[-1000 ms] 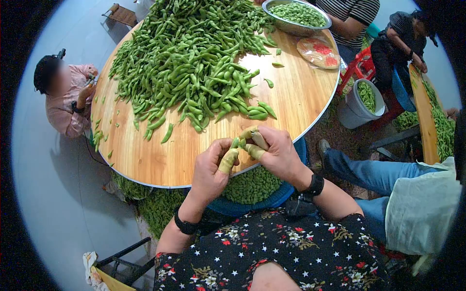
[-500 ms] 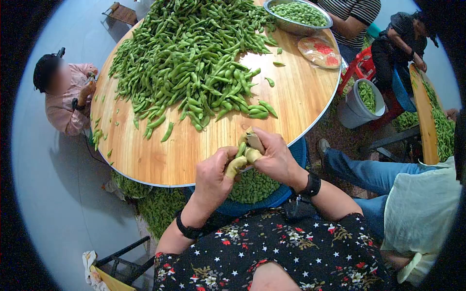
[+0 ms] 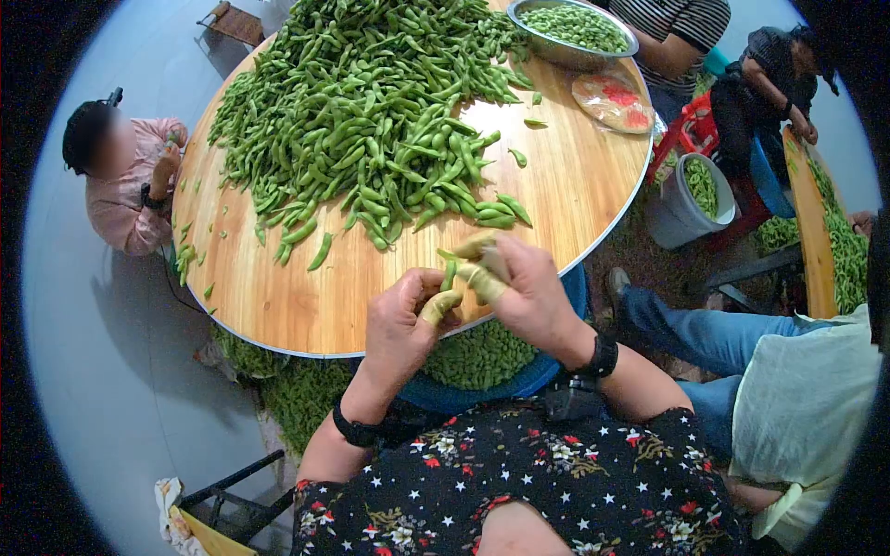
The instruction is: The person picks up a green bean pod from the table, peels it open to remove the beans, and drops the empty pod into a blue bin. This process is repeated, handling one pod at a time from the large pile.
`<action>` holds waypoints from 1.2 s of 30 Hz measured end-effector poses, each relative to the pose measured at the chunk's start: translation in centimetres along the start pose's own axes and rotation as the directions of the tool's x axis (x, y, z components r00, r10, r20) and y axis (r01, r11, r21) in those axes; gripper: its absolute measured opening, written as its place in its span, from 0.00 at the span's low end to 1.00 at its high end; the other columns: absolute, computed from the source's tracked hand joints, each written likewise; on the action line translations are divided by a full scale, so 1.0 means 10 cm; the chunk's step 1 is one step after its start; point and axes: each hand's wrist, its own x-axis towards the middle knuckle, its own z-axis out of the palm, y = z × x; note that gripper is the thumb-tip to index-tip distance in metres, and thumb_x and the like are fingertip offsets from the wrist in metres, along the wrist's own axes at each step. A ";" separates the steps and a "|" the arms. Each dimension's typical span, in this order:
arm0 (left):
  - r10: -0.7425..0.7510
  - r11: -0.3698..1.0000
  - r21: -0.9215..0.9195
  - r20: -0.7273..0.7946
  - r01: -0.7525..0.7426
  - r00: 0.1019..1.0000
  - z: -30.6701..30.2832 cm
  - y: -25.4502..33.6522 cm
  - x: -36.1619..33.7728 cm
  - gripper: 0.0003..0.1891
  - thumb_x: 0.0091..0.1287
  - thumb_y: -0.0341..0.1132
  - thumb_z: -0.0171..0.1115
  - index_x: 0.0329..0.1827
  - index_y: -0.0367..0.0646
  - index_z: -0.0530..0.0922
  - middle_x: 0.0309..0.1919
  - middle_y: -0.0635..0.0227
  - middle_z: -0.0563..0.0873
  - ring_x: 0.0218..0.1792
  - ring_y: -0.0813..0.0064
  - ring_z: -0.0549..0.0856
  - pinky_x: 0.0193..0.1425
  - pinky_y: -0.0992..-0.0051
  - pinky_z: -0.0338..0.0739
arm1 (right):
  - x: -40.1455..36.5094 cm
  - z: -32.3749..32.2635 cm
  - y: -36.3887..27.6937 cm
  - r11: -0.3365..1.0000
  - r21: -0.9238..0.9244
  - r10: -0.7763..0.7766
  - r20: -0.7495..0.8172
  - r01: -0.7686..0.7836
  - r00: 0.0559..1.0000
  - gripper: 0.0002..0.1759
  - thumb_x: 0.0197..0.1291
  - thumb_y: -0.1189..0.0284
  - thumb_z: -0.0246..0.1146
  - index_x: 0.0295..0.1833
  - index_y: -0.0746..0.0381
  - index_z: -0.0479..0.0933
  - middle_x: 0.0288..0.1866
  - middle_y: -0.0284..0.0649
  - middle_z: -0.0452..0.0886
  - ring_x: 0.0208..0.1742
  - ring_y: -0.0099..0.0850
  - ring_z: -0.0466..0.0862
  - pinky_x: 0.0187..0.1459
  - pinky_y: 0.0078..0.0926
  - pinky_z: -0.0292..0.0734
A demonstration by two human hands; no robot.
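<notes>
My left hand pinches a green pod between thumb and fingers, over the near edge of the round wooden table. Yellowish covers wrap some fingertips of both hands. Close by on the right, my right hand is curled, its fingertips blurred; a flat greyish piece shows among them, too smeared to name. Beyond both hands lies a large heap of green pods. Under my hands, a blue basin holds shelled green beans.
A metal bowl of beans and a bagged red-patterned item lie at the table's far right. A grey bucket stands right. One person sits left, others right. Pods and stems litter the floor beside the basin.
My right hand has moved slightly right and turned, coming apart from my left hand. My left hand has shifted a little left and down, and the pod in it stands more upright.
</notes>
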 end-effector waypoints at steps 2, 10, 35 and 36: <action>0.138 0.979 0.150 -0.014 -0.134 0.990 0.00 -0.05 0.02 0.08 0.61 0.23 0.63 0.44 0.35 0.78 0.30 0.59 0.86 0.30 0.72 0.87 0.35 0.74 0.83 | 0.00 0.04 0.07 0.998 -0.043 -0.048 0.003 0.048 0.999 0.09 0.58 0.73 0.61 0.40 0.67 0.75 0.31 0.47 0.77 0.32 0.39 0.78 0.36 0.32 0.74; 0.383 0.777 0.476 0.162 -0.412 0.909 -0.04 -0.01 0.06 0.09 0.59 0.23 0.64 0.42 0.36 0.77 0.32 0.57 0.86 0.29 0.68 0.87 0.33 0.71 0.80 | 0.14 -0.04 0.25 0.973 0.103 0.162 0.326 -0.205 0.931 0.08 0.59 0.72 0.59 0.40 0.65 0.72 0.30 0.39 0.76 0.34 0.26 0.76 0.35 0.29 0.73; 0.332 0.913 0.236 0.039 -0.332 0.942 0.03 0.11 -0.13 0.12 0.60 0.20 0.59 0.47 0.36 0.78 0.37 0.53 0.85 0.35 0.61 0.87 0.37 0.70 0.81 | -0.20 -0.18 -0.02 0.975 0.129 0.157 0.193 -0.184 0.969 0.12 0.63 0.66 0.62 0.44 0.64 0.75 0.30 0.37 0.80 0.28 0.28 0.80 0.31 0.26 0.73; 0.174 0.964 0.201 0.024 -0.175 0.984 0.02 0.14 -0.13 0.11 0.60 0.20 0.60 0.45 0.36 0.78 0.38 0.53 0.85 0.37 0.61 0.87 0.38 0.69 0.81 | -0.18 -0.18 -0.04 0.898 0.234 0.300 0.295 -0.373 0.907 0.11 0.64 0.67 0.62 0.44 0.63 0.75 0.29 0.35 0.80 0.26 0.24 0.79 0.27 0.23 0.72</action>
